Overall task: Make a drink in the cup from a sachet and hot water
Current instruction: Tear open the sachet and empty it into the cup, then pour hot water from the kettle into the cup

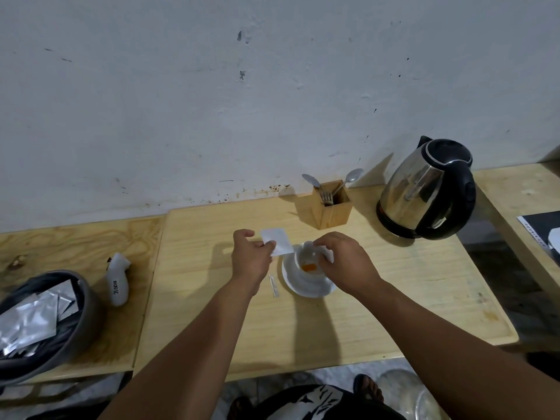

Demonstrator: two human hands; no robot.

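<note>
A white cup (303,262) stands on a white saucer (303,291) in the middle of the wooden table, with something orange at its bottom. My left hand (250,259) pinches a white square sachet (278,244) just left of the cup. My right hand (342,262) hovers over the cup's right rim, fingers closed on a small white thing that I cannot make out. A torn white strip (274,285) lies on the table left of the saucer. A steel kettle (424,192) with a black handle stands at the back right.
A wooden holder (331,207) with spoons and forks stands behind the cup. At the left, a grey bowl (75,325) holds several silver sachets, beside a white device (116,280). A second table (527,189) lies to the right.
</note>
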